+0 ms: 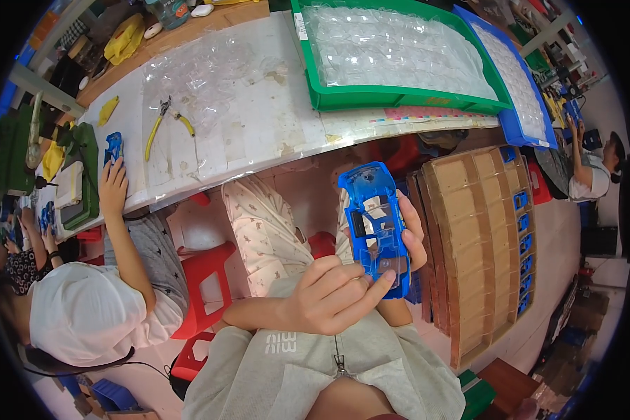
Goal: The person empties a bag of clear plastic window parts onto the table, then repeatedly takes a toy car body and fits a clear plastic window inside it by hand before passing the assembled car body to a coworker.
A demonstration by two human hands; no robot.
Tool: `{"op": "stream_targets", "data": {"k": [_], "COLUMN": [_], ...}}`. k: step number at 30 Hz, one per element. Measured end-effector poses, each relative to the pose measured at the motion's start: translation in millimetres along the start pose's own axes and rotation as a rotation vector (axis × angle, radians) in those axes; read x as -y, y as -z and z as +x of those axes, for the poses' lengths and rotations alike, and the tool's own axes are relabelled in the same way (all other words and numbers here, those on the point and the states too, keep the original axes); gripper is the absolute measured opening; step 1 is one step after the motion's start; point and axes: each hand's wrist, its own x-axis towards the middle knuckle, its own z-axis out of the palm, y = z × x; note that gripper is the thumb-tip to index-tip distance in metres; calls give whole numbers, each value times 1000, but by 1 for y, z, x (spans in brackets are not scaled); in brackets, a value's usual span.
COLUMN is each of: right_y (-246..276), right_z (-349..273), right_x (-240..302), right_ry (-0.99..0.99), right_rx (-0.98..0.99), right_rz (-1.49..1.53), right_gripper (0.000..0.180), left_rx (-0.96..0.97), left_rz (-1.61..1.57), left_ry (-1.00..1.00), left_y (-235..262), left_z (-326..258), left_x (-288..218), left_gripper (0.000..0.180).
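A blue toy car body shell (pixel 361 182) is held up over my lap, its hollow inside turned towards me. My right hand (pixel 413 234) grips it along its right side, fingers wrapped round the edge. A clear plastic window piece (pixel 385 234) sits inside the shell. My left hand (pixel 332 294) is closed at the shell's near end, with the fingertips pressed on the clear plastic there. Whether the window piece is fully seated I cannot tell.
Ahead is a white-topped table (pixel 259 91) with yellow-handled pliers (pixel 162 126). A green tray (pixel 406 101) and a blue tray (pixel 518 119) hold clear plastic parts. Stacked brown divided trays (pixel 469 245) stand at my right. At left, a co-worker (pixel 84 308) touches another blue shell (pixel 114 145).
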Motion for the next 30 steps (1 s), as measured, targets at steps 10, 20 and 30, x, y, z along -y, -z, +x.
{"op": "stream_targets", "data": {"k": [10,20,30], "right_y": [-1,8,-7], "right_z": [-1,-21,-21], "right_x": [2,1,-3], "right_ry": [20,-68,130], "right_rx": [-43,0,-61], "right_rz": [1,64,285], "right_gripper": [74,64,59], "left_rx": [80,372,51], "left_rz": [31,-206,-1225], "left_ry": [100,274,1202], "left_y": [5,15,-8], "left_z": [4,15,-4], "left_x": [-2,4,29], "left_gripper": [33,43,33]}}
